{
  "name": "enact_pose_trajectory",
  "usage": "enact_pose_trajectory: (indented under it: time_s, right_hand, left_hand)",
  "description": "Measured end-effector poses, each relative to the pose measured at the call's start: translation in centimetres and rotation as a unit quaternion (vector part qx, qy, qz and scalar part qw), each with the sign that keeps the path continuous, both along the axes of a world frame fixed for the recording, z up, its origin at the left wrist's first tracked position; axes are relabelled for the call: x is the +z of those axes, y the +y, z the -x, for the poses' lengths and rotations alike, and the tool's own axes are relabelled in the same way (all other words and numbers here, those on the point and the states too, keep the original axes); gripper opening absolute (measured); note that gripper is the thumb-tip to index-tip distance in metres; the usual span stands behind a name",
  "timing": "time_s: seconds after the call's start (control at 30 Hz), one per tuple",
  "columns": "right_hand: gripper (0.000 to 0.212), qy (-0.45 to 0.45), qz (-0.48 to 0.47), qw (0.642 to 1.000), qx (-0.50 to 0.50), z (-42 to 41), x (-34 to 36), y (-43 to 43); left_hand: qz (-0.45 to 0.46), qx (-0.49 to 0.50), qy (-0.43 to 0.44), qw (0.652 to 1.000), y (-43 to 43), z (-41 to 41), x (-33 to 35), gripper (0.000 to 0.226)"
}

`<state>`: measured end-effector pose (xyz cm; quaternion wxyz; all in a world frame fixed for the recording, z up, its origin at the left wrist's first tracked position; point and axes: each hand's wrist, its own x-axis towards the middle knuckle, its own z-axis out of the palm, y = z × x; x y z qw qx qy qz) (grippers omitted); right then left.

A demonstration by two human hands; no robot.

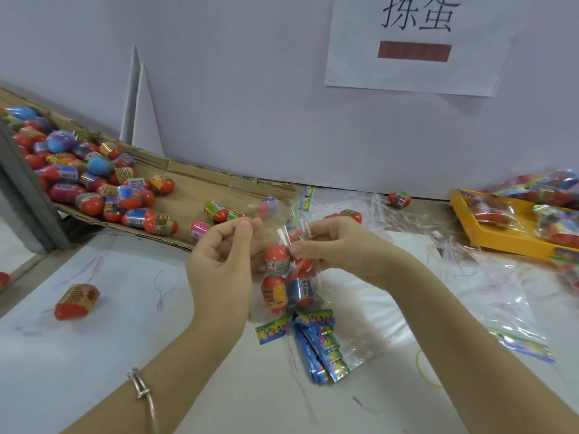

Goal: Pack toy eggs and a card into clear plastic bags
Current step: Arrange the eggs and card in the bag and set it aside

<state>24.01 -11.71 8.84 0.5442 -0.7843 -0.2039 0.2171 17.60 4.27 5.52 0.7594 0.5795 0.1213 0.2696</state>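
A clear plastic bag [315, 285] hangs upright between my hands, above the white table. Inside it sit several red toy eggs [277, 257] with printed wrappers. My left hand [221, 261] pinches the bag's top edge on the left with thumb and fingers. My right hand [332, 245] pinches the top edge on the right. Just below the bag lies a stack of blue and green cards [319, 349] on the table.
A flattened cardboard tray [200, 183] at the left holds many loose eggs. One egg [76, 301] lies alone on the table at the left. A yellow tray [488, 233] with filled bags stands at the right. Empty clear bags [498, 292] and plastic strips lie nearby.
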Motion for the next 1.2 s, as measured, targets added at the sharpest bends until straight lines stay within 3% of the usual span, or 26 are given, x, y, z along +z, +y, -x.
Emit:
enact_pose_trajectory:
  time_s: [0.07,0.23,0.4,0.53,0.77,0.97,1.03,1.13,1.2]
  right_hand:
    - [0.012,0.010,-0.050,0.999,-0.019,0.1,-0.3,0.2]
    - [0.018,0.014,-0.136,0.991,-0.009,0.4,0.1,0.3]
    - [0.030,0.017,-0.169,0.985,-0.006,0.5,0.7,0.4]
    - [0.036,0.025,-0.174,0.984,0.040,0.6,0.9,0.1]
    - [0.048,0.029,-0.189,0.982,-0.013,0.5,0.9,0.2]
    - [0.060,0.033,-0.194,0.980,-0.015,0.7,0.8,0.5]
    - [0.063,0.040,-0.200,0.979,-0.017,0.7,0.7,0.6]
    - [0.049,0.039,-0.202,0.978,-0.040,0.7,0.6,0.8]
    - [0.027,0.033,-0.197,0.978,-0.066,0.5,0.4,0.8]
  left_hand:
    - [0.023,-0.036,-0.020,0.999,0.0,0.1,0.2,0.008]
    - [0.026,-0.194,-0.019,0.981,-0.2,0.2,0.2,0.074]
    - [0.006,-0.185,0.014,0.983,-0.4,0.2,0.1,0.024]
    - [-0.003,-0.176,0.011,0.984,-0.2,0.2,0.2,0.027]
    - [0.058,-0.214,-0.008,0.975,-0.4,0.2,0.4,0.025]
    - [0.021,-0.175,-0.028,0.984,-0.4,0.3,0.3,0.050]
    - [0.025,-0.168,-0.032,0.985,-0.5,0.3,0.4,0.047]
    - [0.053,-0.154,-0.019,0.987,-0.3,0.2,0.4,0.041]
    - [0.045,-0.152,0.010,0.987,-0.3,0.2,0.3,0.041]
